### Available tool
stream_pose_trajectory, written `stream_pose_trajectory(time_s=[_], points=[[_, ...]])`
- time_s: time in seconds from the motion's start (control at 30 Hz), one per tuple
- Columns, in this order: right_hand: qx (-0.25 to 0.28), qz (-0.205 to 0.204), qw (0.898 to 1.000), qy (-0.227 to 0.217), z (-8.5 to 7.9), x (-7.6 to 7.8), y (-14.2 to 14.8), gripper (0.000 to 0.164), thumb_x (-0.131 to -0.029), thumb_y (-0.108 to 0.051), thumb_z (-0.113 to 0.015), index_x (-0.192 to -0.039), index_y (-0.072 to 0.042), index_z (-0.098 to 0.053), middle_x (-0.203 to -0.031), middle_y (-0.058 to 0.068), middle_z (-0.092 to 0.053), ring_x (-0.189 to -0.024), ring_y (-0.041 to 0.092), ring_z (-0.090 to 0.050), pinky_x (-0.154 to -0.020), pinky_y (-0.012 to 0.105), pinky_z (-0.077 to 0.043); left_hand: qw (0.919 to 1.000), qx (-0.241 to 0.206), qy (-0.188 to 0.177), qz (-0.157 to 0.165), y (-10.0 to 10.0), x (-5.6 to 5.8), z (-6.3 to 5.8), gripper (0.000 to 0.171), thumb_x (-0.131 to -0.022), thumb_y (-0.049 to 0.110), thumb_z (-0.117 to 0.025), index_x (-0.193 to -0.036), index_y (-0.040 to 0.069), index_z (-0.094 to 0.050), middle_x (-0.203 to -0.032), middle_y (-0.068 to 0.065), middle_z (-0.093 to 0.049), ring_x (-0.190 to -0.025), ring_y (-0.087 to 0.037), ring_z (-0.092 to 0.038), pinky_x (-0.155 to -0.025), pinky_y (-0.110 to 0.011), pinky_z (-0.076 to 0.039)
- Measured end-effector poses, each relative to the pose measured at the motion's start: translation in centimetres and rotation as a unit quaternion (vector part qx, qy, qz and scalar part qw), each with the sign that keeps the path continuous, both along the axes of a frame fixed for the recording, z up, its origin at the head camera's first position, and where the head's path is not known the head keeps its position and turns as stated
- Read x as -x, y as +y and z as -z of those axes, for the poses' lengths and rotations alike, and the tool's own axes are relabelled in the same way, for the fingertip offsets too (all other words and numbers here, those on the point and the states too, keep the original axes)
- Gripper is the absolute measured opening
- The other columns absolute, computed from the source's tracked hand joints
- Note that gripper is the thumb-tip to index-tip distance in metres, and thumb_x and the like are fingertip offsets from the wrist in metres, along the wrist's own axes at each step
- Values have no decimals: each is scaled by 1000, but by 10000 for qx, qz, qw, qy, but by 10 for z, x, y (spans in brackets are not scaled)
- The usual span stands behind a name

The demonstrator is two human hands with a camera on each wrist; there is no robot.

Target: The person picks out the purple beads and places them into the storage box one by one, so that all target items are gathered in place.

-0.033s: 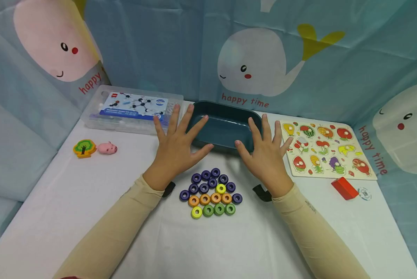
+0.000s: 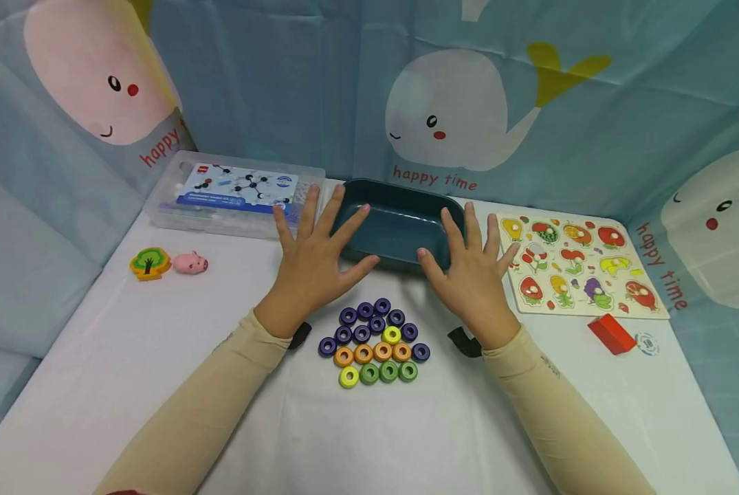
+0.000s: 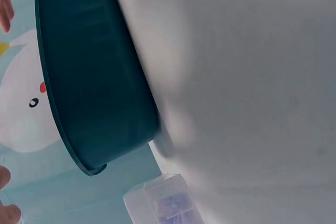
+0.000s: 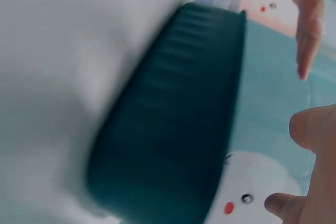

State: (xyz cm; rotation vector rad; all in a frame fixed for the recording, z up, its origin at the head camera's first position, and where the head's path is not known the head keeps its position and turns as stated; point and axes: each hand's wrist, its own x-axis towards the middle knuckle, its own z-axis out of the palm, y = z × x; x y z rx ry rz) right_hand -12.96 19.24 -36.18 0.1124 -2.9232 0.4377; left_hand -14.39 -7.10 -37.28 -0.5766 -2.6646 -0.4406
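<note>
Hands hung spread above a white cloth-covered table point(image 2: 375, 440), neither holding anything. The left hand point(image 2: 315, 265) was wide open, fingers fanned and thumb reaching inward; the right hand point(image 2: 471, 278) mirrored it, also fully spread with nothing in its grasp. From the head view, the left fingertips overlapped the near-left end of a glossy dark-teal rectangular tray point(image 2: 400, 234), and the right ones its opposite end, yet both wrist views showed the visible fingers apart from its walls.

Small round rings point(image 2: 383, 359) in purple, orange, yellow and green, each with a hole through the middle, lay clustered on the cloth in front of the tray, between the wrists and untouched. The inside of the tray, where visible, showed no rings. To its left stood a translucent plastic box point(image 2: 239, 187) with a molecule-printed label; to its right lay a pale board point(image 2: 551, 258) with colourful fruit pieces.

The step in hand seemed to be a poised pause, with no piece picked up. Any grasp of a ring would call for drawing a hand back toward the cluster, lowering it and narrowing those spread fingers to a pinch, without nudging the closely packed neighbours.
</note>
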Motion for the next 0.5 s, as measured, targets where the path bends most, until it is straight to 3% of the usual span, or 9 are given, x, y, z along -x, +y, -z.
stream_pose_trajectory(time_s=[0.23,0.37,0.5], points=[[65,73,9999,-58,1,-1,3,80,-95,-70,-42,-162,-33,-15,-171,2,0,-155,39,10,-110,77,10,9999,52,-106,47,0,0,-3,83,-89,72,-54,-159,39,-25,-171,0,0,-156,-33,10,-112,-75,10],[102,-51,9999,49,-4,-8,2,80,-96,-67,-46,-161,-33,-16,-171,2,-1,-155,38,7,-111,76,10,9998,85,-184,23,-2,1,-2,83,-88,72,-55,-159,39,-25,-171,0,1,-156,-34,9,-112,-75,9],[52,-239,9997,90,-7,-18,1,80,-96,-64,-50,-161,-33,-17,-171,1,-3,-155,37,6,-113,74,7,9997,36,-235,86,-2,4,-1,84,-88,71,-57,-158,39,-26,-171,0,4,-155,-33,16,-113,-74,7]])
